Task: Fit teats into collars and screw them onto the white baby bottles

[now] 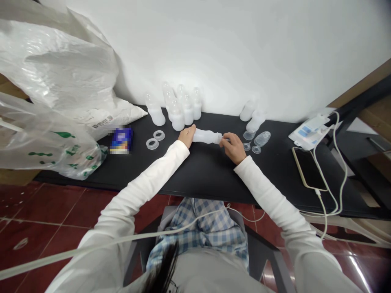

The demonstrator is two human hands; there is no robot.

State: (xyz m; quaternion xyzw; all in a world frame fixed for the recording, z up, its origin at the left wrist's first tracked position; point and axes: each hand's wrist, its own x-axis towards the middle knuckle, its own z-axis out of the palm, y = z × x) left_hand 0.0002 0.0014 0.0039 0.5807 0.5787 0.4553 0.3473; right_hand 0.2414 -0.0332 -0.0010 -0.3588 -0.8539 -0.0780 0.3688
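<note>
A white translucent baby bottle [206, 136] lies on its side above the black table [201, 171], held between both hands. My left hand [187, 135] is closed round its base end. My right hand [233, 146] is closed at its neck end, fingers pinched on the mouth. Two clear rings [155, 139] lie left of my left hand. A clear cap [262, 138], small rings and other small clear parts [251, 146] lie right of my right hand.
Several assembled bottles [177, 108] stand by the white wall; two more [253, 116] lie further right. Big plastic bags [55, 106] and a blue packet [121, 139] crowd the left. A phone [308, 167] on a white cable and a pack [310, 132] sit right.
</note>
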